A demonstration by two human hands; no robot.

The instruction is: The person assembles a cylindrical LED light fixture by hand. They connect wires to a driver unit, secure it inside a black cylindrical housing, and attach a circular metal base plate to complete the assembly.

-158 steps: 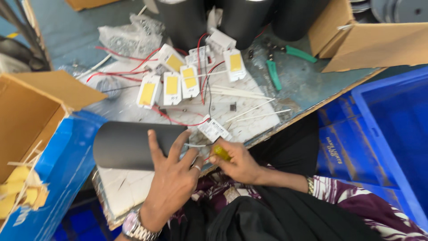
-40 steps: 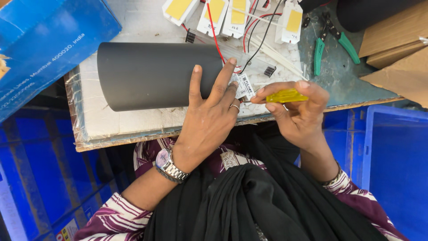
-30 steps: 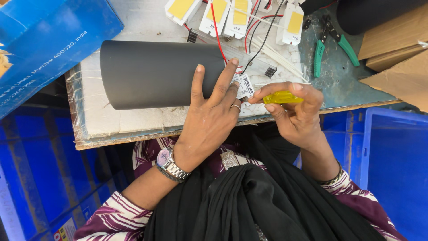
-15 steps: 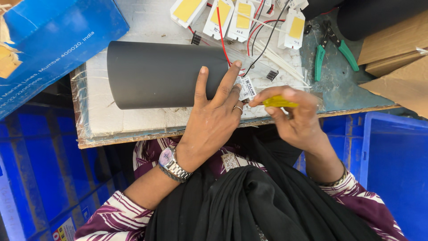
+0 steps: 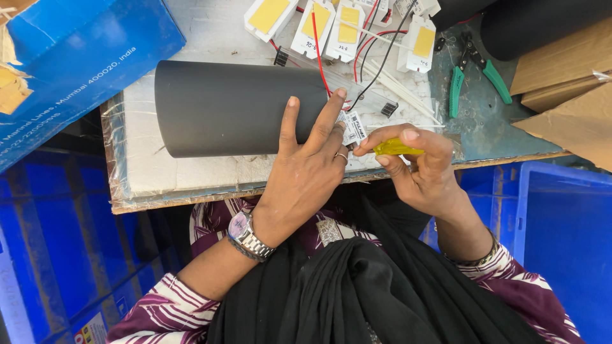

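A dark grey cylinder [image 5: 223,107] lies on its side on the white board [image 5: 185,175]. My left hand [image 5: 306,172] presses on its right end, fingers spread along it, a ring on one finger and a watch on the wrist. At that end sits a small white module [image 5: 352,127] with red and black wires [image 5: 319,60] running up the table. My right hand [image 5: 414,169] pinches a small yellow tool [image 5: 395,148] just right of the module.
Several white plates with yellow squares [image 5: 347,25] lie at the top of the board. Green-handled pliers [image 5: 472,70] rest on the blue-grey table. A blue carton [image 5: 70,64] stands at left, cardboard boxes [image 5: 567,76] at right, blue crates [image 5: 561,236] below.
The view has shifted so the cylinder and hands sit lower and further right. My hands keep their hold; the yellow tool stays next to the module.
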